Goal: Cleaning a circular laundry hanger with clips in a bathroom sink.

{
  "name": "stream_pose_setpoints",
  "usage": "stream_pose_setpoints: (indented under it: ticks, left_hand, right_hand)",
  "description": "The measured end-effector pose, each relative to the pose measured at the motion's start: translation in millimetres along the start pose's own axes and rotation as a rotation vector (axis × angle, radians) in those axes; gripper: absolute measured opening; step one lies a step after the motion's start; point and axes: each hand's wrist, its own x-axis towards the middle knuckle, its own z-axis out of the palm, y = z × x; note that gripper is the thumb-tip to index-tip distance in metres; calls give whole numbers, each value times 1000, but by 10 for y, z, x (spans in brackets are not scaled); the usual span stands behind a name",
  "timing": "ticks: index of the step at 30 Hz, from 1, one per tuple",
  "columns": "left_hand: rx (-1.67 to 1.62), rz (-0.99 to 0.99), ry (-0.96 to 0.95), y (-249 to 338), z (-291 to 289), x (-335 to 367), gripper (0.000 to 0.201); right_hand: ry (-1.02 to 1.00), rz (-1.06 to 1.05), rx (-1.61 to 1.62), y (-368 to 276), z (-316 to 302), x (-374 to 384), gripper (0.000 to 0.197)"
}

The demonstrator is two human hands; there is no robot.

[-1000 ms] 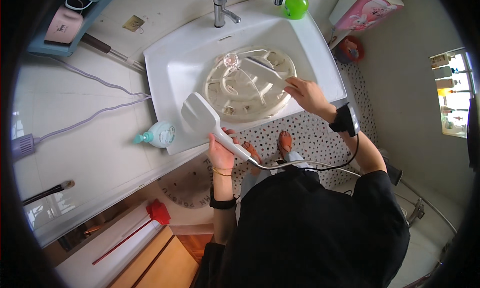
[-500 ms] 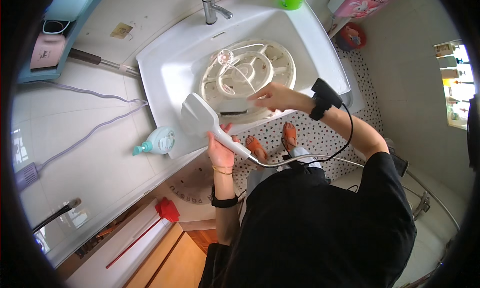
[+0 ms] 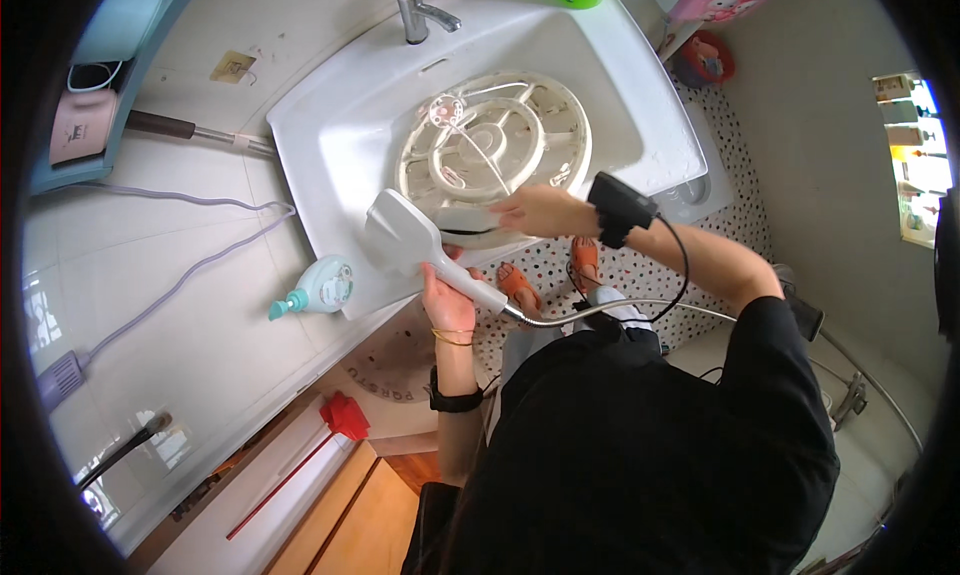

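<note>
1. Shower head (image 3: 402, 225): we have our left grip (image 3: 450, 300) clamped on it, over the sink (image 3: 335, 130) edge.
2. Our right grip (image 3: 548, 212) clamps pale flat tool (image 3: 465, 219) at cream wheel-shaped rack (image 3: 483, 142), inside sink.

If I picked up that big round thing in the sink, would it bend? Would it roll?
The cream round frame would probably stay stiff, since its rings and spokes hold a firm shape. It might roll if stood on its edge, because its outline is round. It's likely awkward to lift one-handed, as it spreads across much of the sink.
</note>
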Motion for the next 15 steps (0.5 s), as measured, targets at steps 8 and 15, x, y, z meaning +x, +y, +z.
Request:
stream_pose_setpoints:
  ticks: [8,15]
  left_hand:
    - [-80,-15,-27,23,7,47,43]
    - [-83,-17,-37,-3,-38,60,42]
  right_hand:
    - [152,-37,-91,22,-60,-42,32]
    - [324,-114,-302,247,-312,-86,30]
